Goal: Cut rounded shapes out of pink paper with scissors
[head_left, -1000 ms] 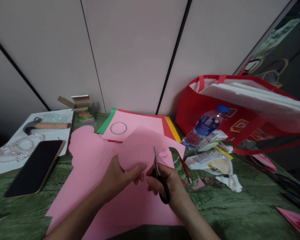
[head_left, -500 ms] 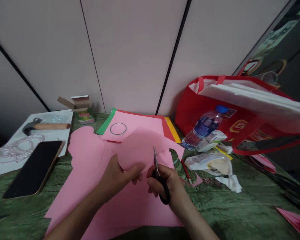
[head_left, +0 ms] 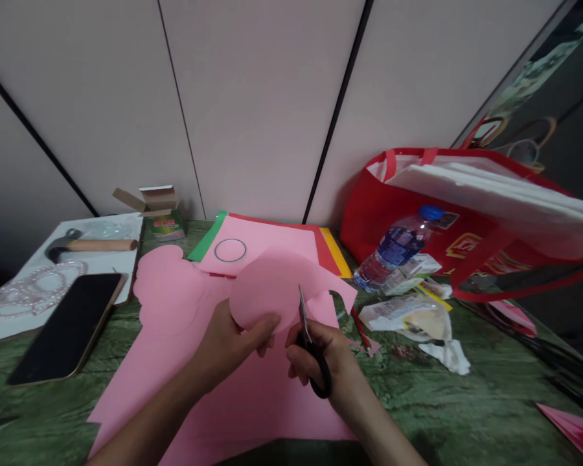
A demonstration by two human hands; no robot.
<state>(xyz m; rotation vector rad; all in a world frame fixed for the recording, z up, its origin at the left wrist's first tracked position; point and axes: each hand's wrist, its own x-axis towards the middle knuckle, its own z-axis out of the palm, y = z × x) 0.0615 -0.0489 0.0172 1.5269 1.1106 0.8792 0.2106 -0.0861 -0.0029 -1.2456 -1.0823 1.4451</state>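
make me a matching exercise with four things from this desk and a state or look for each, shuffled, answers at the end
Things:
1. scissors
2. hammer
3. bottle
4. phone

Descriptions:
a. blue-capped and tilted
b. held in the right hand
c. lying flat, with a dark screen
d. wooden-handled

Pairs: 1-b, 2-d, 3-a, 4-c
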